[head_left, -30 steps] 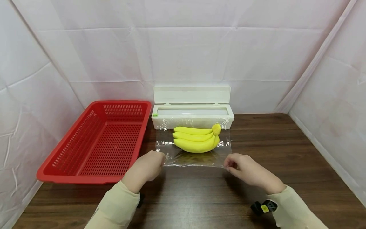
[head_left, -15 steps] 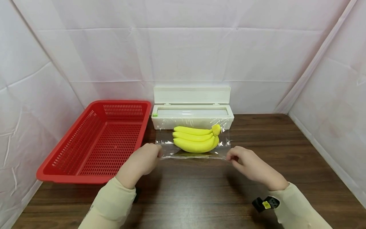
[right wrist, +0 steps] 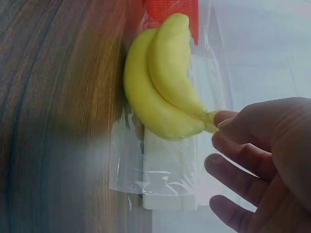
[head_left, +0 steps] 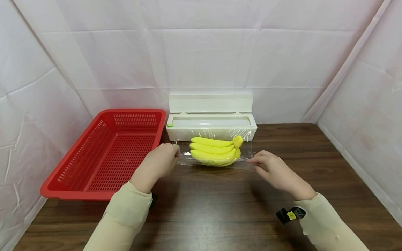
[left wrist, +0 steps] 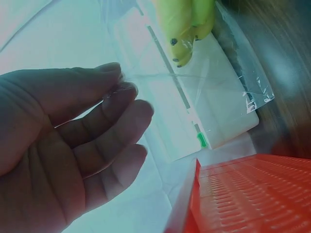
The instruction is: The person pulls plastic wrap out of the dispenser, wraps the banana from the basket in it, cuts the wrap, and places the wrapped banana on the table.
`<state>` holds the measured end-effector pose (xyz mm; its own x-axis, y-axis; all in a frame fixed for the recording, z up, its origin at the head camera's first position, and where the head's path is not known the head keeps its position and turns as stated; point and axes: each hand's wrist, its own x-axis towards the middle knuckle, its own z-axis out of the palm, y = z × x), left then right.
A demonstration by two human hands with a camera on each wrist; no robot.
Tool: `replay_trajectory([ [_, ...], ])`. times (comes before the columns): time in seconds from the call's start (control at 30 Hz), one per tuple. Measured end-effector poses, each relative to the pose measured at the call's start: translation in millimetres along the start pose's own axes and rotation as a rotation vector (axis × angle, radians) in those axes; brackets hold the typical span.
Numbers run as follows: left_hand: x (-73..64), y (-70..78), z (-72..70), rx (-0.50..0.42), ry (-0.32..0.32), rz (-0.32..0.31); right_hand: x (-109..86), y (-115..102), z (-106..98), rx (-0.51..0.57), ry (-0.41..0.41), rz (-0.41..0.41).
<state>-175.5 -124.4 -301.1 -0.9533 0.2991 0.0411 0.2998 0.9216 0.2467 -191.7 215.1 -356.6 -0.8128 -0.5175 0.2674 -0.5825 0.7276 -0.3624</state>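
A bunch of yellow bananas point(head_left: 213, 148) lies on clear cling film point(head_left: 246, 148) that runs out from a white cling film dispenser point(head_left: 211, 133) with its lid raised. Thumb and forefinger of my left hand point(head_left: 160, 162) pinch the film's near left corner, as the left wrist view shows. At the near right corner, my right hand point(head_left: 274, 170) pinches the film the same way, its other fingers loosely spread in the right wrist view. The film's near edge is lifted and overlaps the front of the lowest banana in the head view.
A red plastic basket point(head_left: 45, 188) stands at the left, close to my left forearm. The dispenser carries a small green slider point(head_left: 170, 125) at its left end. White cloth point(head_left: 207, 59) hangs behind the dark wooden table point(head_left: 201, 216) and at both sides.
Both hands have moved away from me and up, bringing the film's near edge from in front of the bananas to over their front. Bananas, dispenser and basket stay put.
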Motion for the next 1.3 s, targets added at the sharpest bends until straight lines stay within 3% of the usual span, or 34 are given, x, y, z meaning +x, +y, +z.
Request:
replay_trajectory([
  [0.27,12.3,3.1,-1.4,0.101,0.080,-0.041,6.0,8.0,3.8,0.003,0.034,-0.018],
  [0.43,18.3,5.5,3.8,0.164,0.215,-0.109,8.2,12.4,8.2,0.004,0.032,0.003],
  [0.57,22.3,7.6,10.7,0.139,0.338,-0.159,11.2,14.4,12.4,0.006,0.035,0.030],
  [0.67,24.5,9.3,15.3,0.098,0.388,-0.203,13.9,14.7,14.9,0.020,0.034,0.041],
  [0.87,29.3,12.5,21.8,0.027,0.364,-0.296,17.1,16.0,18.9,0.025,0.028,0.063],
  [1.3,50.2,4.7,46.1,-0.036,0.305,-0.388,22.3,23.3,25.7,0.007,-0.031,0.143],
])
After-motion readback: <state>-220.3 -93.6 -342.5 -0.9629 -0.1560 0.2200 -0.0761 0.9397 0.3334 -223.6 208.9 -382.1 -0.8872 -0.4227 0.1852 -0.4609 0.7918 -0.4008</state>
